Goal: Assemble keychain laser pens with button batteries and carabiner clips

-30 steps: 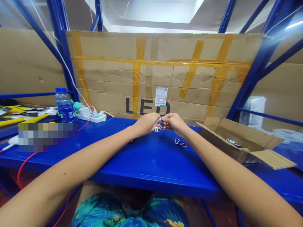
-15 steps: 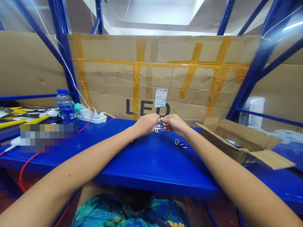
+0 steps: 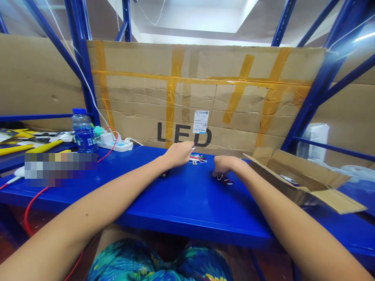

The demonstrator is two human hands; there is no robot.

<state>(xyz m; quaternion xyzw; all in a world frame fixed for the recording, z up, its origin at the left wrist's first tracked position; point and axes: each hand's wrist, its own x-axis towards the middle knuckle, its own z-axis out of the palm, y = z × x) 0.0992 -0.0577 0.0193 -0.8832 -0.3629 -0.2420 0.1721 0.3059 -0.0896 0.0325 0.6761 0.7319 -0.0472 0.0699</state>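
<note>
My left hand point(image 3: 179, 153) is closed in a pinch, with a small silver metal piece point(image 3: 193, 149) sticking out past its fingertips. Just beyond and below it lies a small pile of coloured and silver metal clips point(image 3: 198, 158), too small to make out singly. Over to the right, my right hand point(image 3: 225, 164) has its fingers curled down onto a few carabiners point(image 3: 225, 180), silver and dark red, lying on the blue table. Its fingertips are at the silver one and partly hide it. A small dark object point(image 3: 164, 174) shows below my left wrist.
An open cardboard box point(image 3: 304, 177) with metal pieces inside stands right, beside my right forearm. At left are a blue-capped bottle point(image 3: 84, 130), a white power strip point(image 3: 118, 145), a red cable point(image 3: 27, 212) and yellow-handled items point(image 3: 47, 146). A large cardboard sheet point(image 3: 140, 101) closes off the back.
My right hand has parted from my left and moved right and down to the carabiners. My left hand stays near the pile, still pinching. The view has shifted slightly.
</note>
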